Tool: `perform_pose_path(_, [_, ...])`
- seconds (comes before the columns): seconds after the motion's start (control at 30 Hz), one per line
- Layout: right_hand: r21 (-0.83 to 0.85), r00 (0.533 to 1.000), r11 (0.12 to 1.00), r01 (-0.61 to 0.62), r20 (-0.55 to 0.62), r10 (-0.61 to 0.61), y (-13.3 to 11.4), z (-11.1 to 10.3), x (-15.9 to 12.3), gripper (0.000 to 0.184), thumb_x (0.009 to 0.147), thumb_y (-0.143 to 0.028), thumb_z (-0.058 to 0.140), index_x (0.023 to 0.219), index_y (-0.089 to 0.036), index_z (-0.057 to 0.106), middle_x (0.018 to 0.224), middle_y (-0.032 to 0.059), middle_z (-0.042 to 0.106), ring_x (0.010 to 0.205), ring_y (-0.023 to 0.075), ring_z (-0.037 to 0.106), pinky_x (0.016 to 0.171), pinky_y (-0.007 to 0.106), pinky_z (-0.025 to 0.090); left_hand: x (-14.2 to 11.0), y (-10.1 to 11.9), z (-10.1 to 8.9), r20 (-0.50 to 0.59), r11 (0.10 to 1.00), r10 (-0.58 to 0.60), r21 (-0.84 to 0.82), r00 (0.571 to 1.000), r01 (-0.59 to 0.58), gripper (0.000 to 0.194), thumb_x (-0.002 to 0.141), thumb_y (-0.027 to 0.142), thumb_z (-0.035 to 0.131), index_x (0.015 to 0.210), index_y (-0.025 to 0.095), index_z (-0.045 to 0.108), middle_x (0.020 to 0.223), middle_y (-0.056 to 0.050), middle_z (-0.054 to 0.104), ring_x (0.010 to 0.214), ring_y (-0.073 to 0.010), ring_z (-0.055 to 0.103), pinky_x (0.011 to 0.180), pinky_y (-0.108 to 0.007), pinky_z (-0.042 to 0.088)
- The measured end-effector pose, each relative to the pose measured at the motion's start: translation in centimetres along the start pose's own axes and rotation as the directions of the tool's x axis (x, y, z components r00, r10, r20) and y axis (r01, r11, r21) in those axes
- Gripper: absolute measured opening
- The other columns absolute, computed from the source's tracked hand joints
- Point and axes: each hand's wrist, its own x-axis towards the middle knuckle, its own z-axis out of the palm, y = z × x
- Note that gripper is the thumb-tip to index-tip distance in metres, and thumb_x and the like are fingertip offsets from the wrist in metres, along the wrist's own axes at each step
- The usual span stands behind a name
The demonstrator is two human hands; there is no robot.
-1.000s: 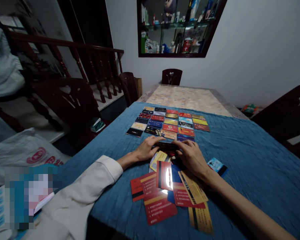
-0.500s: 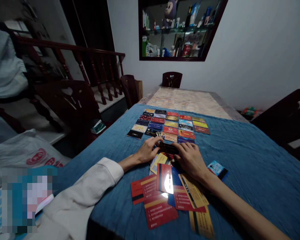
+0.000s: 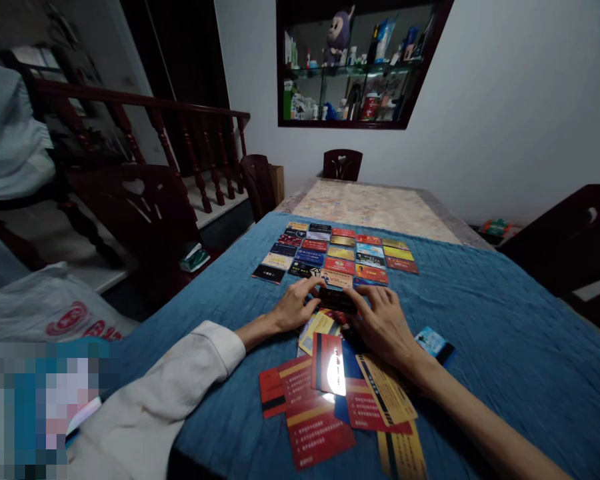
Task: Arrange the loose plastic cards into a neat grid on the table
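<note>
Both my hands pinch one dark card [image 3: 336, 299] by its ends, just above the blue cloth [image 3: 490, 320]. My left hand [image 3: 295, 305] grips its left end and my right hand [image 3: 383, 321] its right end. Just beyond the card lies a neat grid of several coloured cards [image 3: 343, 255] in rows. Under and in front of my hands a loose pile of red, yellow and blue cards [image 3: 337, 387] is spread out, most face down with magnetic stripes showing. A light blue card [image 3: 433, 340] lies to the right of my right wrist.
The far half of the table [image 3: 375, 203] is bare marble. Dark wooden chairs stand at the far end [image 3: 343, 163], the left [image 3: 135, 207] and the right [image 3: 570, 240]. A white plastic bag [image 3: 45, 313] lies at my left. A wall cabinet [image 3: 355, 60] holds bottles and a toy.
Both hands have carried the dark card a little farther from me, towards the near row of the grid. The view has tilted slightly.
</note>
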Motion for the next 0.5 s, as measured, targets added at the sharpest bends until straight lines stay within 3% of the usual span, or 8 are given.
perform_pose_path(0.23, [-0.043, 1.0, 0.999, 0.013, -0.013, -0.014, 0.3, -0.43, 0.14, 0.042, 0.092, -0.019, 0.051, 0.134, -0.016, 0.054, 0.115, 0.0143, 0.064, 0.105, 0.0269, 0.051, 0.09, 0.041, 0.038, 0.03, 0.05, 0.02, -0.012, 1.0, -0.006, 0.028, 1.0, 0.006, 0.037, 0.08, 0.006, 0.056, 0.115, 0.02, 0.057, 0.091, -0.001, 0.064, 0.085, -0.0157, 0.063, 0.084, -0.031, 0.052])
perform_pose_path(0.5, [-0.089, 0.999, 0.995, 0.032, -0.034, -0.035, 0.88, -0.64, 0.2, 0.035, 0.093, -0.025, 0.054, 0.126, -0.013, 0.058, 0.111, 0.0149, 0.065, 0.104, 0.0275, 0.052, 0.087, 0.04, 0.038, 0.12, 0.81, -0.67, 0.051, 0.948, 0.179, 0.258, 0.983, -0.186, 0.04, 0.083, 0.01, 0.058, 0.122, 0.016, 0.054, 0.109, -0.009, 0.064, 0.105, -0.0241, 0.055, 0.094, -0.039, 0.048])
